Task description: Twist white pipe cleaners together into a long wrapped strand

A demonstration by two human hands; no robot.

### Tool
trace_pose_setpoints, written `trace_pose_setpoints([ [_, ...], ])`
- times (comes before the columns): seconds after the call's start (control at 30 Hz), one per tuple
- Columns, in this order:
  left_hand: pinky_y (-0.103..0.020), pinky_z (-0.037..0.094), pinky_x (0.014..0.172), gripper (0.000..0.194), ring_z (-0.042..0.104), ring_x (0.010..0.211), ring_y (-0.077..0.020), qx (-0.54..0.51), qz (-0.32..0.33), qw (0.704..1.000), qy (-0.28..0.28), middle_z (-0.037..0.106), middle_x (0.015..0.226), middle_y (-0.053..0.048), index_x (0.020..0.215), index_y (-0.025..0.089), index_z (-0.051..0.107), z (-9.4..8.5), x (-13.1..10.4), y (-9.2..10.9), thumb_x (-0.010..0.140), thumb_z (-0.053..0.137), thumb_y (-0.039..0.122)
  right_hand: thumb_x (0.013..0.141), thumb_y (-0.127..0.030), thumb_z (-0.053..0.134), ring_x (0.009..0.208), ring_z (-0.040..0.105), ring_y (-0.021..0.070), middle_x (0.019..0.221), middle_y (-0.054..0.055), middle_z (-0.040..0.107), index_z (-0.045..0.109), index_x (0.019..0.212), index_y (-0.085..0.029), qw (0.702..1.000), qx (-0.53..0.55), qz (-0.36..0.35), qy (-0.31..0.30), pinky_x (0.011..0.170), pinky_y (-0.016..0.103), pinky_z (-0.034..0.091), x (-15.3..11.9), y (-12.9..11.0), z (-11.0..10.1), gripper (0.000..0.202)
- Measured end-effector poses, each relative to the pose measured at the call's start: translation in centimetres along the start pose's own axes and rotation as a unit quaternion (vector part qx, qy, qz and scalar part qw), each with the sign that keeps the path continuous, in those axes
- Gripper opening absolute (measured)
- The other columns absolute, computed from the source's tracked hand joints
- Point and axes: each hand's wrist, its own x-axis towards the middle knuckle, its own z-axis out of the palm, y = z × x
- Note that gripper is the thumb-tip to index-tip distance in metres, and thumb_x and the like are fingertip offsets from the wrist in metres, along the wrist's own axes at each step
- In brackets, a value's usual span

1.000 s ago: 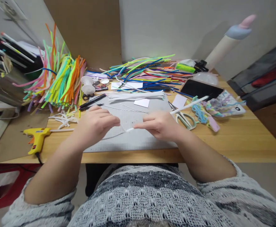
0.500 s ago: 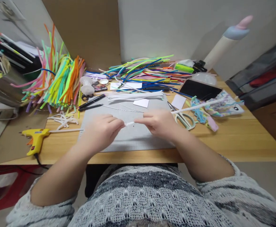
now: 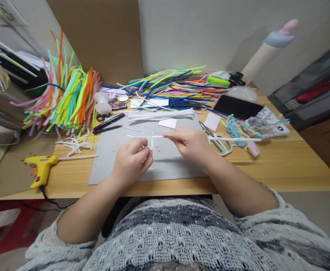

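The right hand (image 3: 191,143) pinches a white pipe cleaner (image 3: 235,139), which passes through its fingers, jutting out to their right and showing briefly left of them. The left hand's (image 3: 133,160) fingers curl narrowly just below that left end; whether they grip it, I cannot tell.

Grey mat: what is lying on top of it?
White pipe cleaners, a white card, thin wires and, partly, black pens. The left hand and right hand cover some of the mat; anything beneath them is hidden.
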Motion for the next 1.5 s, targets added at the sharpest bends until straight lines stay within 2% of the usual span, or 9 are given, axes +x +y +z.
trace_pose_setpoints([
  [0.23, -0.025, 0.049, 0.069, 0.015, 0.062, 0.076, -0.012, -0.21, -0.121, 0.966, -0.092, 0.068, 0.084, -0.003, 0.075, 0.017, 0.058, -0.2, 1.3, 0.0, 0.085, 0.047, 0.015, 0.084, -0.017, 0.05, 0.086, 0.064, 0.0156, 0.097, -0.002, 0.072, 0.069, 0.104, -0.031, 0.996, -0.018, 0.012, -0.091, 0.061, 0.025, 0.038, 0.1, -0.3, -0.1, 0.031],
  [0.33, -0.026, 0.049, 0.069, 0.004, 0.061, 0.076, -0.0125, -0.226, -0.15, 0.959, -0.082, 0.065, 0.083, -0.003, 0.08, 0.016, 0.054, 0.4, 1.6, -0.2, 0.082, 0.055, 0.02, 0.085, -0.02, 0.05, 0.091, 0.065, 0.0172, 0.101, -0.002, 0.071, 0.069, 0.104, -0.031, 0.994, -0.01, 0.037, -0.105, 0.065, 0.026, 0.041, 0.2, -0.2, -0.2, 0.03],
  [0.63, -0.034, 0.043, 0.081, 0.019, 0.055, 0.096, -0.0195, 0.029, 0.048, 0.998, -0.03, 0.062, 0.105, -0.007, 0.102, 0.023, 0.06, 1.8, 1.8, -1.8, 0.087, 0.048, 0.02, 0.085, -0.026, 0.051, 0.092, 0.065, 0.0171, 0.102, -0.002, 0.071, 0.07, 0.101, -0.029, 0.973, 0.097, 0.095, -0.184, 0.077, 0.03, 0.049, 0.5, 0.8, -0.5, 0.025],
  [0.8, -0.041, 0.026, 0.098, 0.039, 0.042, 0.121, -0.0251, 0.119, 0.063, 0.991, 0.025, 0.05, 0.131, -0.004, 0.121, 0.038, 0.051, 1.9, 1.2, -1.7, 0.084, 0.058, 0.027, 0.085, -0.024, 0.05, 0.093, 0.064, 0.0154, 0.102, 0.0, 0.071, 0.07, 0.1, -0.027, 0.962, 0.154, 0.084, -0.208, 0.081, 0.029, 0.049, 0.5, 1.4, -0.3, 0.025],
  [0.93, -0.043, 0.03, 0.095, 0.048, 0.044, 0.117, -0.029, 0.126, -0.047, 0.988, 0.076, 0.049, 0.128, -0.014, 0.122, 0.023, 0.047, 2.0, 1.0, -1.2, 0.079, 0.062, 0.041, 0.085, -0.02, 0.049, 0.084, 0.064, 0.0142, 0.095, 0.002, 0.072, 0.07, 0.101, -0.022, 0.949, 0.181, 0.103, -0.235, 0.075, 0.026, 0.047, 0.8, 1.5, -0.3, 0.026],
  [1.0, -0.044, 0.03, 0.093, 0.036, 0.048, 0.11, -0.0293, 0.115, -0.088, 0.989, 0.043, 0.057, 0.115, -0.014, 0.107, 0.018, 0.055, 1.8, 1.3, -1.1, 0.081, 0.058, 0.043, 0.084, -0.019, 0.048, 0.077, 0.062, 0.0136, 0.087, 0.003, 0.072, 0.07, 0.1, -0.019, 0.946, 0.183, 0.109, -0.245, 0.07, 0.025, 0.045, 1.0, 1.5, -0.3, 0.027],
  [1.1, -0.044, 0.031, 0.091, 0.026, 0.055, 0.096, -0.0253, 0.087, -0.076, 0.988, -0.1, 0.066, 0.088, -0.007, 0.079, 0.018, 0.06, 1.6, 1.9, -1.0, 0.089, 0.046, 0.038, 0.085, -0.021, 0.048, 0.075, 0.061, 0.0131, 0.085, 0.002, 0.071, 0.07, 0.097, -0.02, 0.951, 0.17, 0.099, -0.238, 0.068, 0.024, 0.042, 1.0, 1.4, -0.2, 0.025],
  [1.2, -0.038, 0.036, 0.083, 0.028, 0.058, 0.082, -0.0205, 0.026, -0.073, 0.976, -0.206, 0.067, 0.078, -0.004, 0.077, 0.018, 0.062, 1.7, 2.2, -1.1, 0.09, 0.045, 0.035, 0.086, -0.025, 0.047, 0.076, 0.06, 0.0139, 0.088, 0.002, 0.07, 0.069, 0.094, -0.021, 0.956, 0.134, 0.087, -0.246, 0.066, 0.024, 0.04, 0.8, 1.3, -0.2, 0.024],
  [1.5, -0.024, 0.039, 0.056, 0.032, 0.055, 0.056, -0.0134, -0.234, -0.315, 0.879, -0.271, 0.064, 0.06, -0.001, 0.076, 0.018, 0.068, 1.5, 1.9, -2.2, 0.083, 0.049, 0.043, 0.089, -0.032, 0.049, 0.077, 0.057, 0.0144, 0.086, 0.002, 0.069, 0.068, 0.09, -0.023, 0.989, -0.059, -0.048, -0.128, 0.059, 0.025, 0.026, 0.6, 1.0, 0.0, 0.021],
])
